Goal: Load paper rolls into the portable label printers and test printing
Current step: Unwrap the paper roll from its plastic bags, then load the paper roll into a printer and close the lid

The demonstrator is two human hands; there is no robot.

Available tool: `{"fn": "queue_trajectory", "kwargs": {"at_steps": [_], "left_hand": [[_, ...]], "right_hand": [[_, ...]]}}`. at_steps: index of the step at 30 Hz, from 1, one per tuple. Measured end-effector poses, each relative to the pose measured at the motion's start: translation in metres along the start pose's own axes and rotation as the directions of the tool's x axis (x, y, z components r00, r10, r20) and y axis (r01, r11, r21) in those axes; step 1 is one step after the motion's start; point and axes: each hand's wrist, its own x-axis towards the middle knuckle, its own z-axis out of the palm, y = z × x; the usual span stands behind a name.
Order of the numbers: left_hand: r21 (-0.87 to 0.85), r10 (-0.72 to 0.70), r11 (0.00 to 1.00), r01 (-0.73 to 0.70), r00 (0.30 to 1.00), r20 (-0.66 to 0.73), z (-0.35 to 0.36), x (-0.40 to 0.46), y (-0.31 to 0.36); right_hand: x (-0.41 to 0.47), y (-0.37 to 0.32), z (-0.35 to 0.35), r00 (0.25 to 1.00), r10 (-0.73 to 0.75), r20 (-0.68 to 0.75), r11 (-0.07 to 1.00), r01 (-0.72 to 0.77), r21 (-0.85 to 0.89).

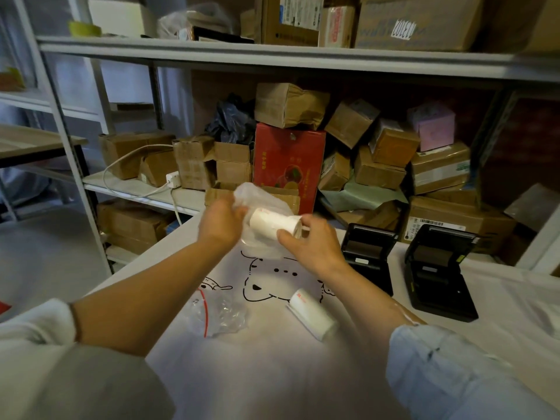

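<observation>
Table (303, 374) with white cloth and a cartoon bear drawing fills the lower frame; all places given from it. Behind the table, metal shelving (212, 53) packed with brown cardboard boxes (291, 106), 1 red box (288, 165), 1 pink box (431, 128), a dark plastic bag (228, 119) and a white cable with adapter (171, 178). On the table's far right side, 2 black label printers, lids raised: left printer (368, 256), right printer (436, 280), just beside each other, not touching. Above the table's far middle, both hands held up close together. Left hand (221, 222) grips a clear plastic bag (257, 204). Right hand (312, 241) holds a white paper roll (275, 224) by its end, fingers curled round it; roll partly inside the bag. On the table's middle, a 2nd paper roll (313, 316) lies on its side. Near it to the left, an empty clear zip bag (216, 316) with red seal line, crumpled.
</observation>
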Motion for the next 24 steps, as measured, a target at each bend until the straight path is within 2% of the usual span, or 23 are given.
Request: {"fn": "queue_trajectory", "kwargs": {"at_steps": [3,5,6,7,8,10,11,12,13,14,15,17,19,22,24], "left_hand": [[0.211,0.068,0.977,-0.038,0.988,-0.136,-0.010,-0.001,-0.018],[0.336,0.120,0.939,-0.071,0.985,-0.127,-0.014,-0.014,-0.028],[0.364,0.126,0.926,-0.102,0.991,-0.044,-0.016,-0.022,-0.031],[0.368,0.115,0.918,-0.144,0.988,0.100,-0.017,-0.029,-0.035],[0.376,0.095,0.905,-0.200,0.956,0.278,-0.017,-0.038,-0.039],[0.450,0.014,0.819,-0.355,0.798,0.603,-0.018,-0.051,-0.046],[0.503,-0.072,0.747,-0.435,0.700,0.711,-0.020,-0.055,-0.049],[0.542,-0.155,0.666,-0.513,0.615,0.773,-0.023,-0.058,-0.054],[0.551,-0.198,0.612,-0.567,0.564,0.801,-0.024,-0.060,-0.058],[0.550,-0.192,0.594,-0.586,0.561,0.805,-0.024,-0.060,-0.063],[0.544,-0.139,0.610,-0.577,0.598,0.790,-0.021,-0.058,-0.067],[0.560,0.000,0.639,-0.527,0.728,0.685,-0.009,-0.051,-0.073],[0.628,0.058,0.599,-0.497,0.809,0.585,0.007,-0.045,-0.071],[0.700,0.057,0.472,-0.536,0.811,0.582,0.027,-0.040,-0.063],[0.681,0.201,0.493,-0.542,0.832,0.517,0.031,-0.041,-0.047]], "right_hand": [[0.001,-0.002,-0.011,0.995,0.060,-0.076,0.991,-0.051,0.127],[0.000,-0.003,-0.018,0.990,0.134,-0.032,0.952,-0.120,0.282],[-0.002,-0.002,-0.020,0.988,0.154,0.001,0.936,-0.146,0.321],[-0.005,0.000,-0.022,0.987,0.162,0.019,0.935,-0.160,0.316],[-0.008,0.003,-0.022,0.986,0.165,0.027,0.937,-0.165,0.308],[-0.012,0.007,-0.021,0.984,0.178,0.028,0.937,-0.178,0.301],[-0.013,0.009,-0.021,0.981,0.192,0.029,0.932,-0.192,0.308],[-0.014,0.011,-0.021,0.977,0.211,0.034,0.925,-0.211,0.317],[-0.015,0.012,-0.022,0.973,0.229,0.039,0.916,-0.229,0.328],[-0.015,0.013,-0.023,0.970,0.242,0.041,0.909,-0.241,0.339],[-0.016,0.014,-0.025,0.968,0.247,0.042,0.906,-0.246,0.345],[-0.017,0.017,-0.030,0.966,0.255,0.037,0.905,-0.252,0.342],[-0.017,0.024,-0.034,0.962,0.270,0.032,0.908,-0.265,0.325],[-0.016,0.037,-0.040,0.961,0.275,0.015,0.919,-0.267,0.289],[-0.015,0.046,-0.043,0.958,0.287,-0.008,0.924,-0.275,0.267]]}}
